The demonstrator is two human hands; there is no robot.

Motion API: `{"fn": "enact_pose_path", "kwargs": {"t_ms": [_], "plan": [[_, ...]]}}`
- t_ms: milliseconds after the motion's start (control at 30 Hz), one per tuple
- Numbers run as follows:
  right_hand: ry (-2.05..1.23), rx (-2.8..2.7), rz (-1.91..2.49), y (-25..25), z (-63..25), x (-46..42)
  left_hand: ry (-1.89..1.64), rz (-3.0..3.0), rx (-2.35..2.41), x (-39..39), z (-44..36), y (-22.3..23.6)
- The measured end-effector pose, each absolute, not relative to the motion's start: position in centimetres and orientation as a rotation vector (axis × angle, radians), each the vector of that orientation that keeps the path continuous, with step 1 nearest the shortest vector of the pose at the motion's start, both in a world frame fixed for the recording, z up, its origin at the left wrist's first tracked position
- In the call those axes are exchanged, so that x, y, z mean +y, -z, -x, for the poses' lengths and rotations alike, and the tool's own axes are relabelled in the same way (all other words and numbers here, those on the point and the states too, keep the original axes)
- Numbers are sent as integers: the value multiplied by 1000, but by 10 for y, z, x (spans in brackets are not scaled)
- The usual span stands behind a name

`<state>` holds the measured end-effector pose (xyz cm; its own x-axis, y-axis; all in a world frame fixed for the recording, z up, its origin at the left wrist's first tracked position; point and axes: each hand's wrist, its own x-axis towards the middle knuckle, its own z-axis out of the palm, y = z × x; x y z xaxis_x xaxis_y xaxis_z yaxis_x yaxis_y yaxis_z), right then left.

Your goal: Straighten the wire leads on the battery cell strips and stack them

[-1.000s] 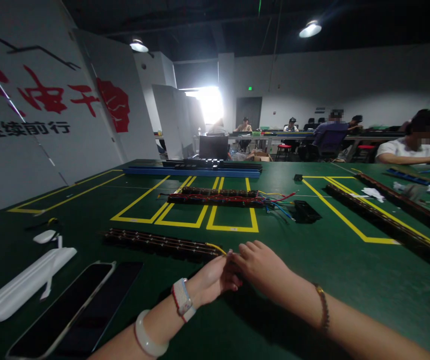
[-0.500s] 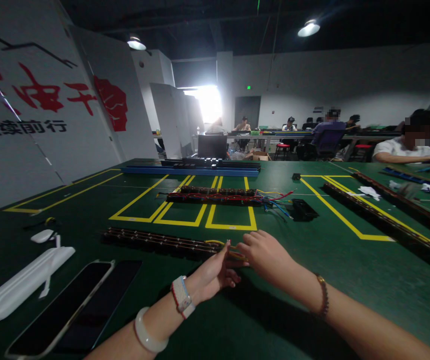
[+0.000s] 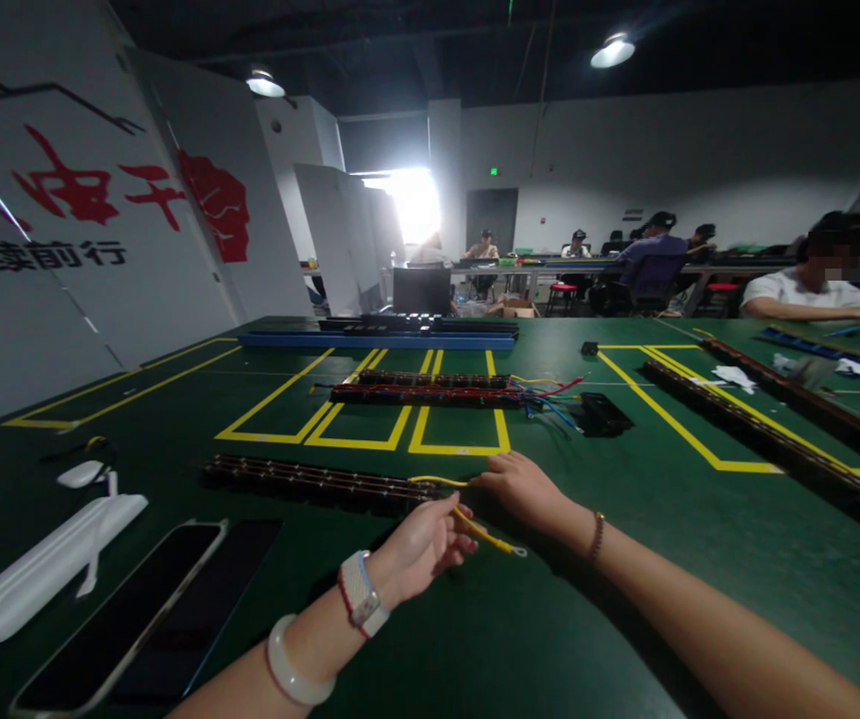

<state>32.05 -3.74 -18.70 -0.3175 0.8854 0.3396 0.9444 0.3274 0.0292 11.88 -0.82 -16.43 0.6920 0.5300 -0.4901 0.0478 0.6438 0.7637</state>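
Note:
My left hand (image 3: 426, 547), with a watch on the wrist, is closed at the right end of a long dark strip of cells (image 3: 310, 484). From its thumb and fingertips a yellow wire (image 3: 483, 532) slants down to the right and ends in a ring terminal (image 3: 520, 551). My right hand (image 3: 523, 489) is curled just beyond and to the right, palm down. A yellow wire coming out of the strip's end reaches its fingertips, which are pinched. Whether both yellow lengths are one wire, I cannot tell.
Behind lies a second strip (image 3: 422, 391) with red and blue wires, near a black box (image 3: 605, 413). Two phones (image 3: 119, 619) and a white case (image 3: 47, 569) lie at the left. Long strips (image 3: 766, 439) run along the right, where a person in white (image 3: 811, 295) sits.
My right hand has lowered slightly and opened a gap from the left hand. The wire's ring terminal end now shows below the hands. The view has shifted slightly.

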Motion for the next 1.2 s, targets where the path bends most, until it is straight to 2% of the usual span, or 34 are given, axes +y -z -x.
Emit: {"fn": "enact_pose_path", "kwargs": {"t_ms": [200, 367, 600, 800, 1000, 1200], "plan": [[279, -2362, 1641, 187, -321, -41, -144, -1206, 828, -11, -117, 160], [251, -2314, 1629, 166, -310, -49, -63, -1298, 865, -11, -117, 167], [-34, -2365, 1728, 141, -278, -69, -69, -1300, 829, -8, -117, 172], [-131, -2492, 1716, 144, -275, -73, -50, -1249, 806, -5, -118, 173], [-79, -2340, 1700, 151, -299, -59, -24, -1272, 778, -4, -115, 173], [-347, -2223, 1639, 168, -318, -46, -27, -1289, 731, -5, -113, 168]]}}
